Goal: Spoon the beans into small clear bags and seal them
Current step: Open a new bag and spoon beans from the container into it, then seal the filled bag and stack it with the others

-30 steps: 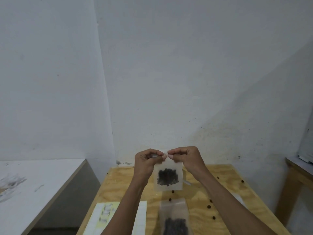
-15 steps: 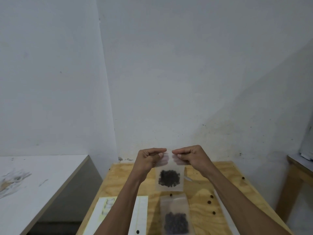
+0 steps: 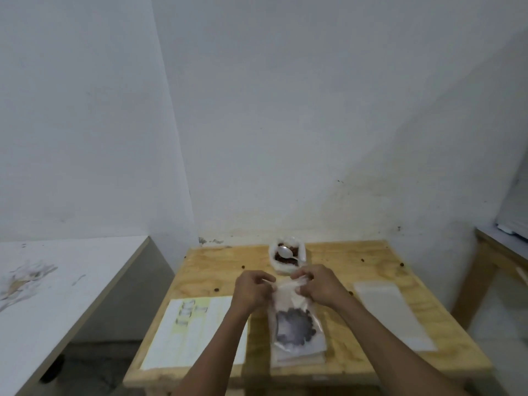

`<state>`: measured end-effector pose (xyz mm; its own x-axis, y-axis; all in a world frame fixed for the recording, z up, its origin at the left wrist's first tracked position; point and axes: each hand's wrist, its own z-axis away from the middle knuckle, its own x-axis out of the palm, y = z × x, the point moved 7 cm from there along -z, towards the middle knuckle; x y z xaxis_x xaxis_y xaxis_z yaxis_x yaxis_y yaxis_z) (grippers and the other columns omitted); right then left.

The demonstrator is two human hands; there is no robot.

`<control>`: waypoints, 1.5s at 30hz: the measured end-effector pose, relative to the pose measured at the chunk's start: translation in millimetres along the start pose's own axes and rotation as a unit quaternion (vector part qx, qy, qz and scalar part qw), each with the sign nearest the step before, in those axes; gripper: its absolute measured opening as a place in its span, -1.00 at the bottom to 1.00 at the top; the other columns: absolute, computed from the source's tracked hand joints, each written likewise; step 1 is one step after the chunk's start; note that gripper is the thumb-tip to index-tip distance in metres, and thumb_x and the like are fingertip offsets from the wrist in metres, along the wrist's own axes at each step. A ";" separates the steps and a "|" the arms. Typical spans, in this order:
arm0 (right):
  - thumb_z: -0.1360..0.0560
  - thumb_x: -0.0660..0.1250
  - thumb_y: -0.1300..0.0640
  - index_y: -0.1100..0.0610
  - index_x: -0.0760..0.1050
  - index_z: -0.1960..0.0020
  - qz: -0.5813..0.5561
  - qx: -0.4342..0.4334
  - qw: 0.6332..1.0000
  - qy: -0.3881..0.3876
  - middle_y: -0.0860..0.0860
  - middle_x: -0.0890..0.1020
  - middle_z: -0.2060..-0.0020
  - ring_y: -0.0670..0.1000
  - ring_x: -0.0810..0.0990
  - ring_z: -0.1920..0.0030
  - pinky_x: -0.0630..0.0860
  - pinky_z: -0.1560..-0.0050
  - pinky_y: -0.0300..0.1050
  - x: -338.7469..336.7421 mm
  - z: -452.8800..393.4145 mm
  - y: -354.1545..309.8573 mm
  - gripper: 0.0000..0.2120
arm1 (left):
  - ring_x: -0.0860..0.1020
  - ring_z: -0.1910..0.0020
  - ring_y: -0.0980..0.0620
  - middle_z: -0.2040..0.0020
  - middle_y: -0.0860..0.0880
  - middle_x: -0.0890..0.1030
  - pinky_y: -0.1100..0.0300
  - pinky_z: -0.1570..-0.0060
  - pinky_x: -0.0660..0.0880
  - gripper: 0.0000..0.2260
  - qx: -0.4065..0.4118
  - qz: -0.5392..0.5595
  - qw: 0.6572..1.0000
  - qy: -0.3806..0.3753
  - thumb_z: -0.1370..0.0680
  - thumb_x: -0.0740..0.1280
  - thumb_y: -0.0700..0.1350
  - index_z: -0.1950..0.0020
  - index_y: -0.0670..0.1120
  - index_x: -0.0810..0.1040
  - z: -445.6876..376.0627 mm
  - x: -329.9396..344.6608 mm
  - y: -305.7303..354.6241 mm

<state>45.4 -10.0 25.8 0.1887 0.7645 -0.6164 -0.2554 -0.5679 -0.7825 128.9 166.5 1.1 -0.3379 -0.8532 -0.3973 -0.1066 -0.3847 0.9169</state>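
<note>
Both hands are low over the plywood table, working the top edge of a small clear bag with dark beans pooled in it. The left hand pinches the left corner, fingers curled; the right hand grips the right corner. The bag lies on another flat bag. Beyond, a spoon rests in the white bean container. A stack of empty bags lies right, a paper sheet left.
</note>
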 end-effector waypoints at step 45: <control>-0.53 0.43 0.06 0.01 0.49 -0.36 0.128 0.248 0.935 0.220 0.06 0.57 -0.28 0.16 0.54 -0.23 0.55 -0.17 0.04 -131.7 53.0 166.6 -0.59 | 0.66 0.12 0.00 -0.04 -0.07 0.69 0.16 0.12 0.59 -0.68 0.059 -0.188 0.980 -0.010 -0.54 0.46 -0.13 -0.28 -0.08 0.60 31.9 213.4 94.9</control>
<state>-72.3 -189.1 -18.7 0.4052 0.3622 -0.8394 -0.7327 -0.4205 -0.5351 16.8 -40.8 4.6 -0.2725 -0.6518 -0.7077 -0.3341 -0.6257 0.7049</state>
